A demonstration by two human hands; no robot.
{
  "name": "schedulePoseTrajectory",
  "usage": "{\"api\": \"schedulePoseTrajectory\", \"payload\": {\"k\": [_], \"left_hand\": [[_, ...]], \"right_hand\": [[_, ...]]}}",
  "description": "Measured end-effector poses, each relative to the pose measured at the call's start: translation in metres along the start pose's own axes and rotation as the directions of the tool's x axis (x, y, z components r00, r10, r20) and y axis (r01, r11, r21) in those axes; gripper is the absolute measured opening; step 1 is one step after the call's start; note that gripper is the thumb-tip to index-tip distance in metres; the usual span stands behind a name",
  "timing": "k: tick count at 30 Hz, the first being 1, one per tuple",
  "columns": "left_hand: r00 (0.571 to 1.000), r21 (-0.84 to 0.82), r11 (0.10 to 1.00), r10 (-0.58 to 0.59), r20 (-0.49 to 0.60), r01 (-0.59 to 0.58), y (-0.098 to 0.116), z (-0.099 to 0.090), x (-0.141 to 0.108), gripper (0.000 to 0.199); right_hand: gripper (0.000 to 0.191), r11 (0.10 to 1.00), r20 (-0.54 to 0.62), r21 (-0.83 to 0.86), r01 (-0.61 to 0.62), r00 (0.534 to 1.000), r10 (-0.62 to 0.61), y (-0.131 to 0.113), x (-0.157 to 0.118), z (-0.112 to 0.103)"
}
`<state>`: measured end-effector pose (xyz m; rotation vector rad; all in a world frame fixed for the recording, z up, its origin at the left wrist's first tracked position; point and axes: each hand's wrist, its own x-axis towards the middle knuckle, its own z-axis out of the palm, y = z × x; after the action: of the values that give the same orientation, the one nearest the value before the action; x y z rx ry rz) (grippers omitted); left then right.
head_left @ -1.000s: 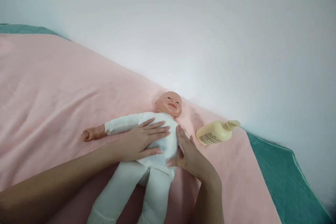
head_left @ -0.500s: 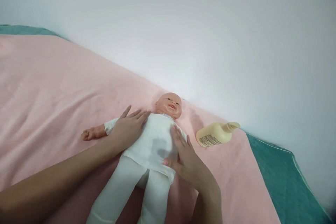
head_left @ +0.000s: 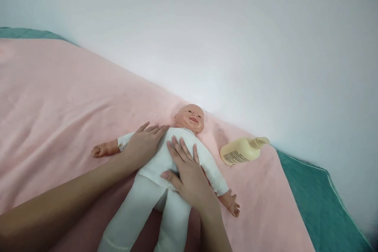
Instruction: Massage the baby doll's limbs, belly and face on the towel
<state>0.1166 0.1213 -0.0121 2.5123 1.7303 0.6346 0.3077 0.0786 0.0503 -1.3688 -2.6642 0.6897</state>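
A baby doll [head_left: 161, 155] in a white top and white trousers lies on its back, its head at the far end near the wall. My left hand [head_left: 144, 143] rests flat over the doll's shoulder and upper arm on the left, fingers stretched out. Palm down, my right hand [head_left: 189, 173] lies on the doll's chest and belly with the fingers spread. The doll's other arm [head_left: 214, 173] shows to the right of that hand. Neither hand grips anything.
A pale yellow pump bottle [head_left: 240, 151] stands right of the doll's head, close to the white wall [head_left: 206, 39]. Under everything lies a pink blanket [head_left: 73, 98] with soft folds. Green quilted cloth [head_left: 321, 201] shows beyond its edge on the right.
My right hand has moved left, from the doll's side onto the middle of its chest, uncovering the doll's arm on the right. My left hand stays put.
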Motion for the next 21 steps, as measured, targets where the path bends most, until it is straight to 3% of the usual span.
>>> {"api": "schedulePoseTrajectory", "payload": {"k": [5, 10, 21], "left_hand": [[1.000, 0.017, 1.000, 0.000, -0.005, 0.000, -0.002, 0.004, 0.001, 0.047], [1.000, 0.011, 1.000, 0.000, 0.005, 0.000, -0.003, 0.005, 0.001, 0.046], [0.999, -0.025, 1.000, 0.003, -0.053, -0.004, -0.005, 0.015, 0.002, 0.044]], "right_hand": [[0.088, 0.985, -0.055, 0.019, -0.169, 0.984, 0.170, 0.016, -0.003, 0.007], [0.100, 0.946, 0.021, 0.063, -0.319, 0.948, 0.318, 0.027, -0.012, -0.002], [0.103, 0.928, 0.099, 0.112, -0.355, 0.933, 0.345, 0.035, -0.012, -0.006]]}}
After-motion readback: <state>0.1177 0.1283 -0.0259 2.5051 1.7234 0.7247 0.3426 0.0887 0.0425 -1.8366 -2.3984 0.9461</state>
